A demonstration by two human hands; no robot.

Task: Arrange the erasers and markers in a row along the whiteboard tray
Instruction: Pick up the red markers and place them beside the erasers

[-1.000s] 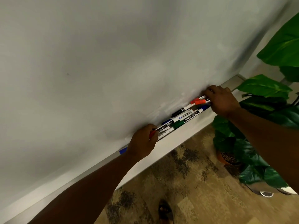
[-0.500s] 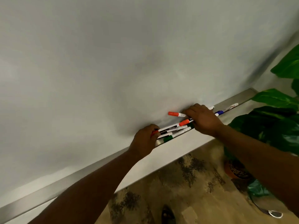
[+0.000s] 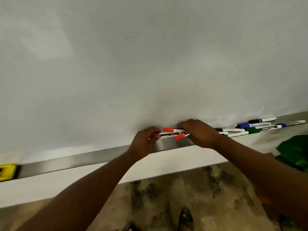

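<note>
Since half a second ago, we have slid the orange-capped markers (image 3: 173, 130) leftward, leaving the other markers (image 3: 250, 129) spread at the right. The row is lengthening. The glossy whiteboard (image 3: 150, 55) rises above the brushed-metal tray (image 3: 83, 160), where a blurred yellow eraser (image 3: 7, 171) sits far left. Our left hand (image 3: 145, 142) pinches one slim plastic barrel; our right hand (image 3: 200, 133) clamps two others.

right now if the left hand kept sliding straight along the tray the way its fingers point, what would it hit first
The left hand points right along the whiteboard tray. It would first meet the right hand, which grips the other ends of the same orange-capped markers. Depth is unclear, but nothing else lies between them.
</note>
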